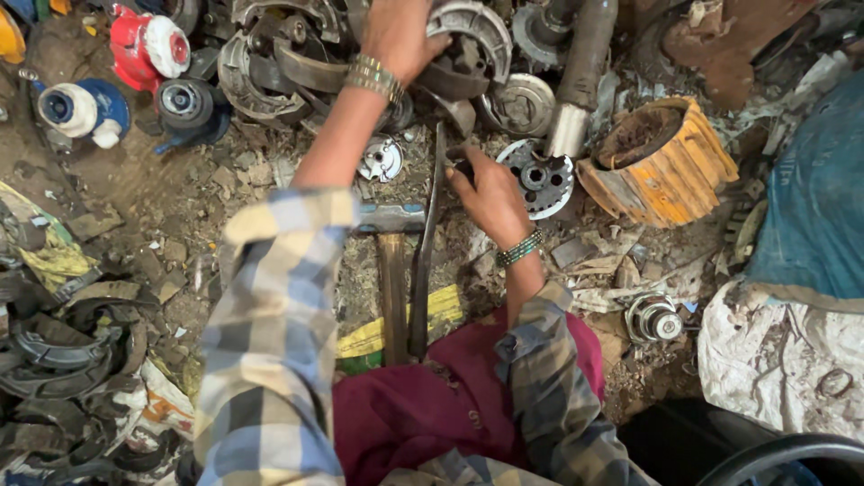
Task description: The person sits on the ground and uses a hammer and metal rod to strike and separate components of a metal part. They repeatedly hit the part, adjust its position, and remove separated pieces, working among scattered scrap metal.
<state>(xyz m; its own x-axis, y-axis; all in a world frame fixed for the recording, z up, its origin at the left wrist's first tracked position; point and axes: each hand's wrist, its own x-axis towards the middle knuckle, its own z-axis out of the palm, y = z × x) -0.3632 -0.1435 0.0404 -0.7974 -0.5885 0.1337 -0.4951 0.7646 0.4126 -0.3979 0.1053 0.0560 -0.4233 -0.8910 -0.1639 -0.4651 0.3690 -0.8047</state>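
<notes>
Reaching forward, my left hand (396, 36) closes its fingers on a curved brake shoe (468, 40) in the scrap heap; my right hand (490, 193) grips a dark tool beside the round hub plate (540, 175), steadying it on the floor above the hammer (391, 261).

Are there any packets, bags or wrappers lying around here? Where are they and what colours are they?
Yellow-and-green wrapper: flat and crumpled on the ground under the hammer.
White sack: lower right, lumpy and dirty.
Blue sack: right edge, above the white one, bulging.
Printed wrapper: left edge, torn, yellow and green.
No signs or screens show.
</notes>
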